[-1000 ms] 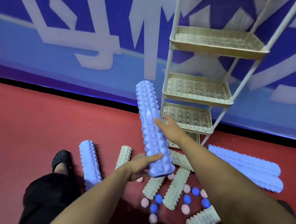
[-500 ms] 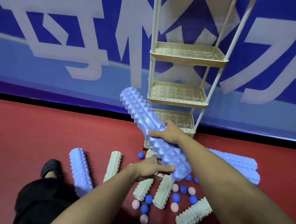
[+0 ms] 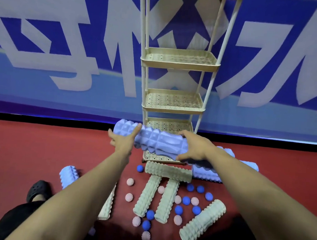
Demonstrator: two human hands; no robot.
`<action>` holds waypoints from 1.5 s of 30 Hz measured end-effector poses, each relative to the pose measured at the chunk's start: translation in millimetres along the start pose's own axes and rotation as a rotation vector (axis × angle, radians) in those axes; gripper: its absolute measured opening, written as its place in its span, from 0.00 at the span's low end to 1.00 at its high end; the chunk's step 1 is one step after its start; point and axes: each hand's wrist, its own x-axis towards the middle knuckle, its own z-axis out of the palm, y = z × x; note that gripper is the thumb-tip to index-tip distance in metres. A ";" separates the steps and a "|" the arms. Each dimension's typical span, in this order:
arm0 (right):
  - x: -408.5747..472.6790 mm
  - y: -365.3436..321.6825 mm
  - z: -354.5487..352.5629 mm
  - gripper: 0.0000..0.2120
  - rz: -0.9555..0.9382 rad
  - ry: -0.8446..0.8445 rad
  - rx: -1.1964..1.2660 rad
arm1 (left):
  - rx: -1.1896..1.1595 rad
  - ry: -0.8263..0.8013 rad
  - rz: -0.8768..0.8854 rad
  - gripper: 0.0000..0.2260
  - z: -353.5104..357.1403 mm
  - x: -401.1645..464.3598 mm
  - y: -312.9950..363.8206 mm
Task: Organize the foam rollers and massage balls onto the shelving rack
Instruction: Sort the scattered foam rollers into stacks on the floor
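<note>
A long lavender foam roller [image 3: 158, 141] lies nearly level in the air in front of the rack's lower tiers. My left hand [image 3: 123, 141] holds its left end, thumb over the top. My right hand [image 3: 195, 148] grips its right end. The cream shelving rack [image 3: 179, 65] stands against the wall, its visible trays bare. On the red floor lie several cream foam rollers [image 3: 147, 195], more lavender rollers [image 3: 68, 175], and blue massage balls [image 3: 186, 200] mixed with pink spiky balls [image 3: 130, 181].
A blue banner wall with large white characters [image 3: 65, 58] stands right behind the rack. My black shoe [image 3: 38, 188] and dark-clad knee sit at the lower left. Two lavender rollers [image 3: 244, 162] lie to the right of the rack's base.
The lavender roller has swung from steeply tilted to nearly level and moved up toward the rack. My left hand slid from its lower end to its left end; the view tilted upward.
</note>
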 end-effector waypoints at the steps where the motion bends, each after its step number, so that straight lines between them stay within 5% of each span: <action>1: -7.6 1.7 -6.2 0.43 -0.009 0.007 -0.058 | 0.060 0.026 0.024 0.62 -2.2 6.0 0.3; 5: -17.9 22.7 -22.8 0.47 -0.105 0.078 -0.276 | 0.087 -0.102 -0.075 0.53 -10.7 19.6 0.4; 11: -12.8 68.5 -19.9 0.50 -0.107 0.067 -0.255 | 0.058 -0.511 -0.284 0.18 2.0 13.3 -13.9; 26: 40.1 141.9 7.2 0.47 -0.047 -0.104 -0.144 | -0.011 -0.572 -0.150 0.22 127.1 11.4 -72.6; 32: 72.3 211.2 11.4 0.60 0.063 -0.217 -0.125 | 0.024 -0.600 -0.122 0.22 179.5 33.6 -102.9; 38: 110.5 299.2 28.3 0.45 0.122 -0.242 -0.162 | 0.094 -0.615 -0.228 0.23 239.9 67.7 -158.0; 45: 163.1 407.5 63.5 0.52 0.150 -0.139 -0.384 | 0.621 -0.685 0.030 0.25 304.7 124.0 -242.1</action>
